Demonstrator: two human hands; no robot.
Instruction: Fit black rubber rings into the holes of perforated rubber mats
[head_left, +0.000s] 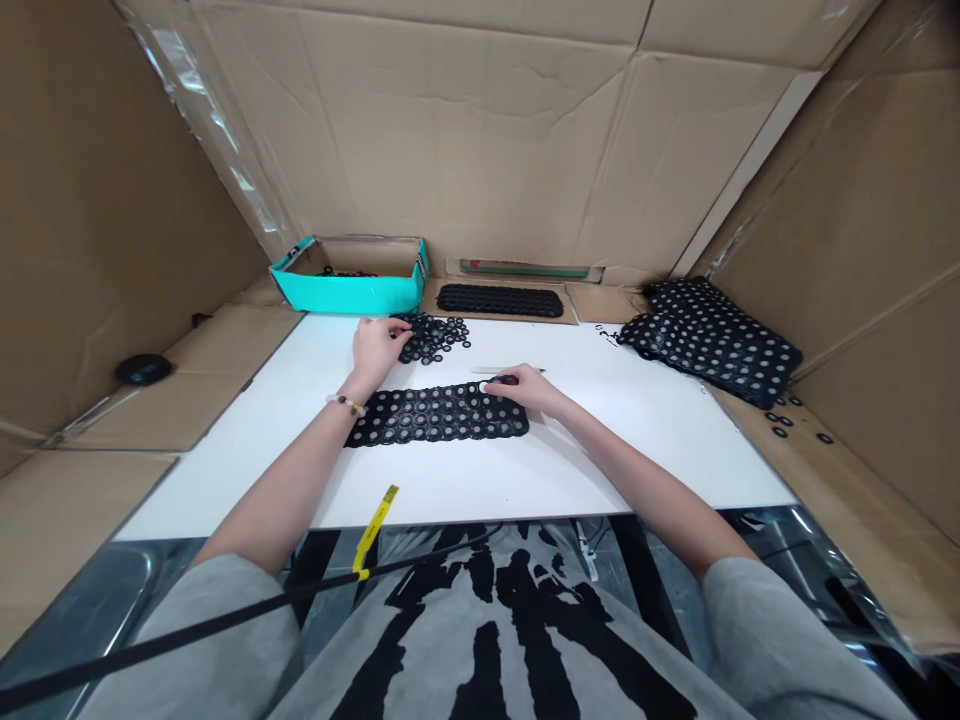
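A black strip (442,415) made of rows of joined rings lies flat on the white board (570,470). My right hand (534,388) pinches at its upper right edge; whether a loose ring is also between the fingertips is too small to see. My left hand (376,348) reaches over the left end of the strip to a pile of loose black rings (439,338). Its thumb and fingers close at the pile's left side, with dark rings at the tips. Just behind the strip lies a thin white pen-like stick (491,370), its dark tip pointing right.
At the back left stands a turquoise box (345,295) with black rings inside. A second black strip (499,300) lies behind the board. Folded black ring sheets (724,335) are heaped at right, near scattered rings (780,432). A black round object (144,370) sits at left. Cardboard walls enclose the table.
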